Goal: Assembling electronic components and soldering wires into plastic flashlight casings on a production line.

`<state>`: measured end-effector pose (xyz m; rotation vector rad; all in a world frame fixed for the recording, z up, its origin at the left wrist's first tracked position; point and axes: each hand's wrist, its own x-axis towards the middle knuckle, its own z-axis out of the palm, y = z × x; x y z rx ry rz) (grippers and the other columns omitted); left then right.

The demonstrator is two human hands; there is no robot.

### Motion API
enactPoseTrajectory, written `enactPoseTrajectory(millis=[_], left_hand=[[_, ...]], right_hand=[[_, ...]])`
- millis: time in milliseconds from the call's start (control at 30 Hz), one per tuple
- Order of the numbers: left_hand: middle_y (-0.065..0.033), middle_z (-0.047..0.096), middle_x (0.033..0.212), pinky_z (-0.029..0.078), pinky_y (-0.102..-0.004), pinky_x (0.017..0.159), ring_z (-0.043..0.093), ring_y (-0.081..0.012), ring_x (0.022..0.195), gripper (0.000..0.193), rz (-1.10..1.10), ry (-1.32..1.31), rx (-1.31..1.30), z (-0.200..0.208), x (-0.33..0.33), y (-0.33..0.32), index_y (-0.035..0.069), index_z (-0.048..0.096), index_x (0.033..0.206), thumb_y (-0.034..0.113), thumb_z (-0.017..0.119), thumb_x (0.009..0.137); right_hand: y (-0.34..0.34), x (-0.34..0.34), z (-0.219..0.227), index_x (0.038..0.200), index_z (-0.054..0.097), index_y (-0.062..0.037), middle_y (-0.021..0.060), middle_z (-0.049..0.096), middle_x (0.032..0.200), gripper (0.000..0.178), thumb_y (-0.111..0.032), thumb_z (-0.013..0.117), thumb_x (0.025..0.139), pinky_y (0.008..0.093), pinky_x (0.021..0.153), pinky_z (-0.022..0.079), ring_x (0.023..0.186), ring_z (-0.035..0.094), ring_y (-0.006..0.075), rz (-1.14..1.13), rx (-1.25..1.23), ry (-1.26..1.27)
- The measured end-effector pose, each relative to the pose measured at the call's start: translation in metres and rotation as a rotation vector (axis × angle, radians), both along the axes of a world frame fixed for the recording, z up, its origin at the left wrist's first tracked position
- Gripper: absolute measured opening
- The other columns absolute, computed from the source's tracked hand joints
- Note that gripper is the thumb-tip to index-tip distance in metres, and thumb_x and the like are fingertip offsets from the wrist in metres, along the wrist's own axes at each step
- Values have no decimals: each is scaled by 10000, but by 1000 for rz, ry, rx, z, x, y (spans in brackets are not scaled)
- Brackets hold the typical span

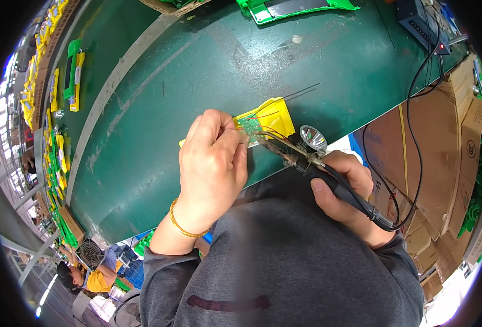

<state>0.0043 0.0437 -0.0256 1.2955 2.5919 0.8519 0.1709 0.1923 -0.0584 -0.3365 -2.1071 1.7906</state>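
Bright light is filling the frame, with pale glare spreading over the green table (159, 87) at upper centre. At lower left, 1 strip lamp (46, 296) is glowing white. Right of centre, a silver reflector (313, 138) is glinting; the circuit board (248, 125) is showing fairly clearly. A hazy band is blurring the grey shirt (323, 261), fisheye distortion is curving outer edges, and 4 corners are showing black.

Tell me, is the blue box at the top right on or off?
On, it seems: the blue box shows a glowing red light.
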Motion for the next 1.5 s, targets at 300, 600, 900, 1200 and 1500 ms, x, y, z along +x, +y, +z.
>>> enactPoseTrajectory(millis=[300,600,900,1200,1500], left_hand=[[-103,517,801,450,-361,626,539,-269,730,127,2,-26,4,0,-1,3,-8,584,699,-72,651,612],[-112,510,797,453,-370,629,538,-279,732,119,-13,-15,-32,3,-1,10,-15,578,695,-72,641,611],[-111,508,787,456,-371,618,539,-276,718,99,-31,-15,-27,5,-2,18,-20,570,673,-67,641,623],[-111,504,789,453,-372,616,534,-277,720,98,-33,-21,-37,6,-2,23,-21,556,661,-65,636,628],[-111,502,787,453,-371,616,531,-276,716,95,-48,-25,-52,8,-3,30,-19,549,655,-62,628,623]], right_hand=[[4,-4,-1,924,531,19,104,594,804,249,-85,692,767,272,618,425,658,533,160,-7,58,55],[13,-1,1,938,508,11,99,587,728,238,-91,670,797,285,579,431,601,527,154,21,102,71],[17,-1,-1,952,504,1,93,592,794,244,-77,675,797,274,606,430,649,539,161,22,112,51],[23,-2,0,936,508,-3,95,585,766,245,-91,681,787,273,596,420,633,530,164,17,144,47],[36,8,9,941,471,-20,89,579,762,206,-113,625,840,264,619,452,670,560,133,19,25,-78]])
